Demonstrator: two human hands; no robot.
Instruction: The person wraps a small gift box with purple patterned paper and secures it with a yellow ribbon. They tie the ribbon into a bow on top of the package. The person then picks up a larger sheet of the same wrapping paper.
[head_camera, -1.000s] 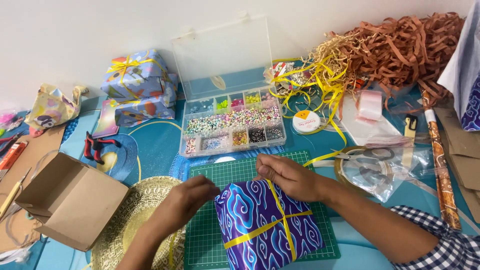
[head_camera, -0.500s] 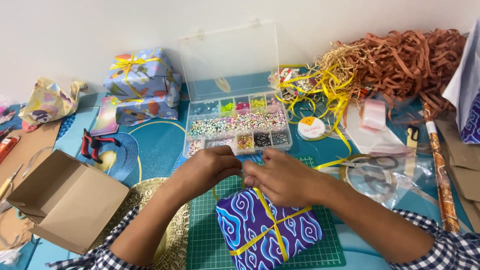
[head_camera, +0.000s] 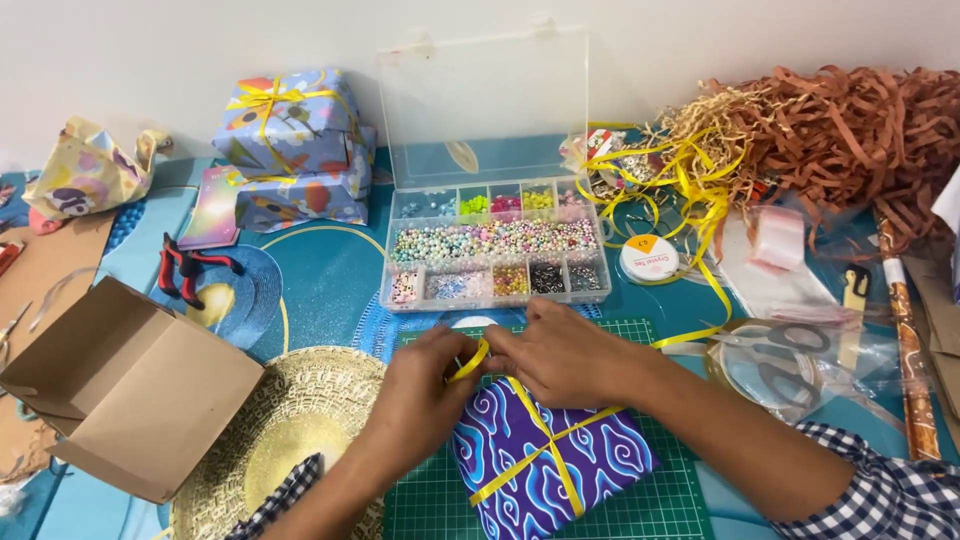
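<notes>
Both hands have drawn closer together since half a second ago, and now meet at the far edge of the purple gift box (head_camera: 550, 460). That box, wrapped in purple paper with blue cloud swirls, lies tilted on a green cutting mat (head_camera: 640, 505) near the bottom middle of the view. Yellow ribbon (head_camera: 545, 450) crosses its top in an X. The left hand (head_camera: 420, 385) has its fingers closed, pinching a short loop of the ribbon at the box's far edge. The right hand (head_camera: 560, 350) touches the left, fingers curled down onto the same spot; its grip is partly hidden.

Just beyond the hands stands a clear bead organiser (head_camera: 495, 260) with its lid raised upright, leaving only a narrow gap. Left of the mat, touching it, is a round woven straw mat (head_camera: 290, 420), and further left an open cardboard box (head_camera: 130, 385). Right of the mat lie scissors (head_camera: 780, 345) in a clear plastic bag, near the right forearm. Red pliers (head_camera: 185, 268) rest on open blue table (head_camera: 320, 270) at the left. Two wrapped presents (head_camera: 290, 150) sit stacked at the back, and shredded brown paper (head_camera: 850, 125) fills the far right corner.
</notes>
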